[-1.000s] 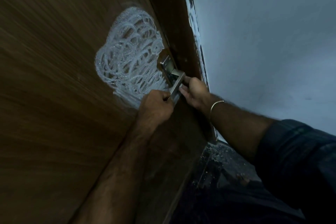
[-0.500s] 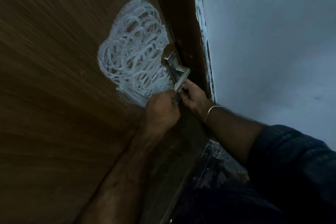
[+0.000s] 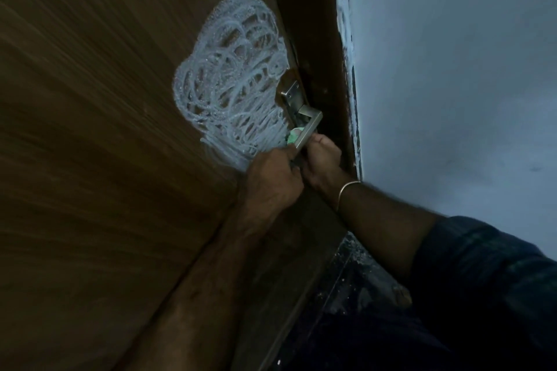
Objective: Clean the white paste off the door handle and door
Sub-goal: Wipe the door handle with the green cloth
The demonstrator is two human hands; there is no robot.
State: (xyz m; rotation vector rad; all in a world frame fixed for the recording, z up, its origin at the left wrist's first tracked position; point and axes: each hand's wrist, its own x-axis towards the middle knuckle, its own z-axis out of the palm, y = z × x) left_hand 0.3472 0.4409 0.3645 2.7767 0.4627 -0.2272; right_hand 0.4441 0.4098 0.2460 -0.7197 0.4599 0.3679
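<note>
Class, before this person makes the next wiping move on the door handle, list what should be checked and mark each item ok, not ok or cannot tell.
1. Cleaning pad in reach: ok, a green pad sits behind the door handle.
2. Left hand gripping the pad: cannot tell, fingers hidden.
3. Right hand steadying the handle: ok, its fingers are at the lever's end.
4. Handle free of paste: cannot tell, too dim.
5. Door clean: not ok, white paste swirls cover a patch beside the handle.

No readable text, labels, brands or numbers anywhere in view.
</note>
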